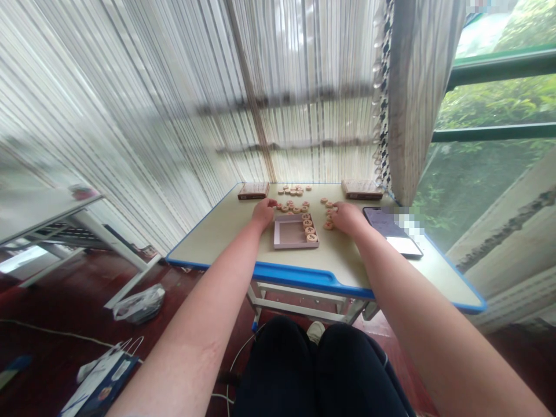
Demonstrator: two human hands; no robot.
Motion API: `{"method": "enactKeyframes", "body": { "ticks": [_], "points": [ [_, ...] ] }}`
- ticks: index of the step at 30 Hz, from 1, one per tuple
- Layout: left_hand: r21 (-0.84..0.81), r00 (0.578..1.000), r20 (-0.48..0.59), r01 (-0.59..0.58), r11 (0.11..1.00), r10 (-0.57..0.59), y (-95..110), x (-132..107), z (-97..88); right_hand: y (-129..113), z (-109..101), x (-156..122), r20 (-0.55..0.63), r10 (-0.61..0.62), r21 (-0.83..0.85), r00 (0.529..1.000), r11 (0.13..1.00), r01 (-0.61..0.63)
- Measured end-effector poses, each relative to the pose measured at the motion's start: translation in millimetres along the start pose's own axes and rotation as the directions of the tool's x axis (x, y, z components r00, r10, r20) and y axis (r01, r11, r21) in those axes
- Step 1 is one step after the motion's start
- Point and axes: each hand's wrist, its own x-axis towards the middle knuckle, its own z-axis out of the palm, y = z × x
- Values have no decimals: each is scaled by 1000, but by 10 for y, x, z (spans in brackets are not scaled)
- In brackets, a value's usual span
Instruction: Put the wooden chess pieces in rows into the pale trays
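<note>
Round wooden Chinese chess pieces lie loose on the desk, one group [296, 209] just behind a shallow open box [278, 242]. Inside that box, several pieces [309, 230] form a column along the right wall. My left hand [262, 213] is at the box's back left corner, its fingers apart and reaching toward the nearest loose piece [279, 206]. To the right of the box, my right hand [347, 218] has its fingers bent around a piece [329, 212] in a small cluster. The fingertips partly hide that cluster, so the grip is hard to see.
More pieces [293, 190] lie at the desk's far edge, between a left flat brown box [253, 190] and a right one [362, 189]. A phone [393, 233] rests right of my right hand. The desk [208, 243] has a blue rim; striped curtains [304, 116] hang behind.
</note>
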Motion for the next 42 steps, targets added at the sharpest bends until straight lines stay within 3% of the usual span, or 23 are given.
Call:
{"method": "enactKeyframes", "body": {
  "ticks": [5, 11, 17, 30, 35, 42],
  "points": [
    [53, 999, 10, -32, 998, 31, 33, -37, -23, -12, 0, 0, 10, 12, 101, 1000, 995, -13],
    [84, 1000, 8, -30, 996, 30, 74, -65, -39, 103, 12, 62, -12, 166, 204, 986, 966, -160],
    [80, 999, 40, -34, 996, 30, 114, -95, -45, 53, -13, 45, 49, 126, 170, 991, 976, -132],
    [148, 998, 42, -52, 988, 46, 57, -61, 0, 12, 22, -1, -33, 55, 164, 998, 985, -49],
    [271, 995, 90, 9, 963, -34, 102, 117, 103, -11, 138, 32, -67, -29, 81, 997, 996, 35],
    [261, 986, 27, -166, 951, 165, 126, 664, 146, 5, 266, 167, -122, 7, 90, 993, 996, 4]
  ]
}}
